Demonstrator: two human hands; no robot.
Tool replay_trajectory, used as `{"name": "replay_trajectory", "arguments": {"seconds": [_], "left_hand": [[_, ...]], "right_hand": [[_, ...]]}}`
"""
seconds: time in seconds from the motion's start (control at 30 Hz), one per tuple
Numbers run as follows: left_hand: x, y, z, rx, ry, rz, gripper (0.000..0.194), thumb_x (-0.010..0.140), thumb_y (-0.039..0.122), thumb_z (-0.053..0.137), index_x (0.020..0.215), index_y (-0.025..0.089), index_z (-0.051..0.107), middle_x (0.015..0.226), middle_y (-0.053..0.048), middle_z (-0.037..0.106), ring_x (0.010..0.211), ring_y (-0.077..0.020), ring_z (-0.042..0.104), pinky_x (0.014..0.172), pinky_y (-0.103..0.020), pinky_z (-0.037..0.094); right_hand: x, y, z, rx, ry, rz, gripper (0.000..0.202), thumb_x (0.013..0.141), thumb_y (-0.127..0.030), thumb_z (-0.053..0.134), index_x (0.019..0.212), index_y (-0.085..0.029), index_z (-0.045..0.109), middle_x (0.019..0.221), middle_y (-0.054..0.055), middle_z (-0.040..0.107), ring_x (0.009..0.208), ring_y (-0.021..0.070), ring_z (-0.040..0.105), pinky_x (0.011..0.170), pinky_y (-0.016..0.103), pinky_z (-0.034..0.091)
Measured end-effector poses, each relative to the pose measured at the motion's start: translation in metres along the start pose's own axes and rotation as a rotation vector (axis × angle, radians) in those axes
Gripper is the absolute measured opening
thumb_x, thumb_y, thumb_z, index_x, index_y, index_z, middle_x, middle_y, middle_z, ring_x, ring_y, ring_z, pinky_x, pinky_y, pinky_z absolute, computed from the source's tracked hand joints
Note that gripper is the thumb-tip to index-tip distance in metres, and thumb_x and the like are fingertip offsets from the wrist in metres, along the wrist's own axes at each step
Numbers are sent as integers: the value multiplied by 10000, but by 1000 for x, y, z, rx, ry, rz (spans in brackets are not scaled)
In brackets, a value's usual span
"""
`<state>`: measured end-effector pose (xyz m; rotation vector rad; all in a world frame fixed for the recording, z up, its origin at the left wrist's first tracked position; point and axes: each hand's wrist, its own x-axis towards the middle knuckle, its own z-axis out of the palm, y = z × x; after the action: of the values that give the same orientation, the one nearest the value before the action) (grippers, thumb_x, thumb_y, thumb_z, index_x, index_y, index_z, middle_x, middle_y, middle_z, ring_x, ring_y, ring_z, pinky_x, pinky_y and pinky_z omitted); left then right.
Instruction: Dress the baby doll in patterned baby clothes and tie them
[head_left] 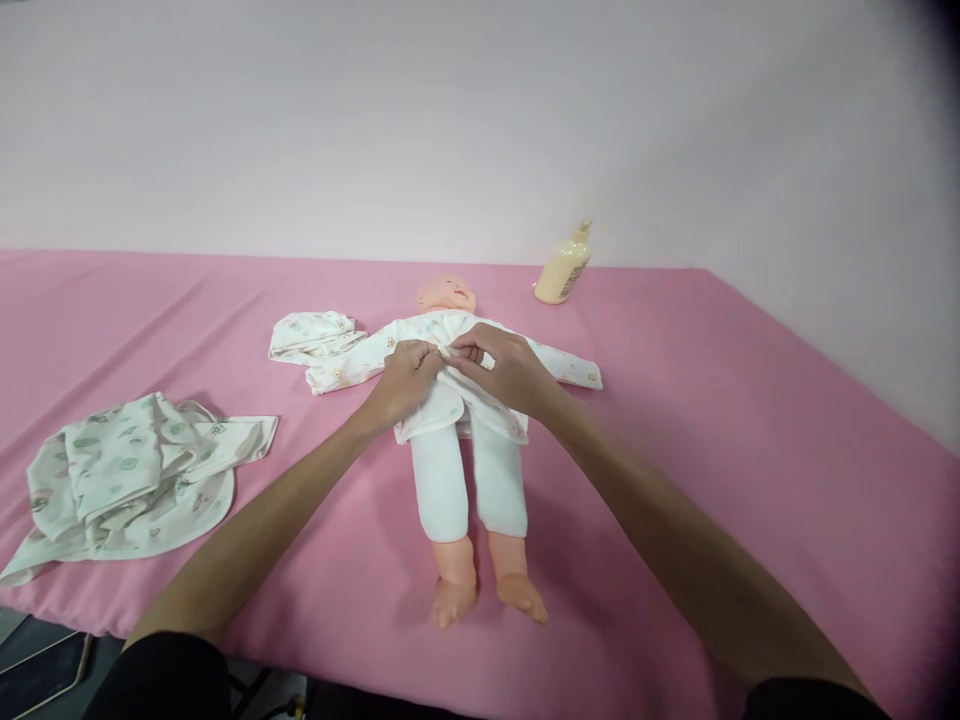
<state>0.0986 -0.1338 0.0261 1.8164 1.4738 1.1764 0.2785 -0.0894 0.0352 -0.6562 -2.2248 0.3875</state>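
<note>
A baby doll (442, 590) lies on its back, its head toward the wall and its feet toward me. It wears a white patterned jacket (352, 362) with the sleeves spread out to both sides, and white cloth covers its legs down to the shins. Over the doll's chest, my left hand (411, 372) is closed on the front of the jacket. My right hand (510, 365) pinches the same spot from the other side, fingertips meeting those of the left. What exactly lies between the fingertips is too small to tell. Below the hands the jacket's front edges hang apart.
Pink cloth (660, 480) covers the table. Left of the doll's head lies a folded patterned cloth (311, 335), and nearer me at left a crumpled patterned garment (135, 470). A cream pump bottle (562, 270) stands near the wall. A phone (45, 670) lies below the table edge.
</note>
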Motion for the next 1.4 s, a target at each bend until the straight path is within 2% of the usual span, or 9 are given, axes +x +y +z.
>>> {"name": "replay_trajectory", "arguments": {"seconds": [0.13,0.33,0.53,0.77,1.0,1.17,1.4], "left_hand": [[1,2,-1,0,13,-4,366,941,263,395,591,200,310,615,-6,392,694,-165,435,675,-308,381],[-1,8,-3,-84,-12,-46,355,927,252,399,596,204,281,576,20,323,554,-125,315,540,-289,269],[-3,13,-3,-95,-9,-79,349,915,248,415,594,201,286,578,26,319,550,-115,309,530,-279,246],[-2,14,-4,-125,-18,-121,328,912,241,412,607,203,298,579,29,318,536,-111,304,518,-274,242],[-3,13,-5,-153,-32,-141,336,920,279,415,614,206,298,585,32,299,533,-107,291,508,-272,236],[-4,13,-2,-158,-22,-147,310,895,238,416,612,204,295,592,31,302,542,-106,285,514,-271,232],[-2,11,-2,-91,-22,-105,326,913,245,406,614,204,284,605,26,322,571,-117,316,546,-281,256]], "right_hand": [[-2,1,6,-163,40,-120,77,955,-252,524,959,-201,581,899,82,629,818,203,566,739,335,453],[-4,-1,15,-261,76,-189,98,987,-215,462,932,-207,542,880,83,612,837,213,554,734,338,443],[-6,-2,20,-307,92,-228,146,998,-181,436,888,-208,528,832,69,597,808,208,543,738,342,453],[-9,2,27,-308,218,-255,85,991,-192,460,998,-208,543,900,91,625,862,220,571,769,360,486],[-10,3,30,-312,234,-290,94,984,-169,466,976,-209,550,878,84,632,863,215,577,796,362,497],[-10,3,33,-277,262,-281,99,981,-165,476,927,-212,544,844,72,616,817,202,567,755,345,488],[-10,3,34,-253,243,-279,153,979,-154,461,872,-213,552,801,69,614,787,201,559,759,346,482]]}}
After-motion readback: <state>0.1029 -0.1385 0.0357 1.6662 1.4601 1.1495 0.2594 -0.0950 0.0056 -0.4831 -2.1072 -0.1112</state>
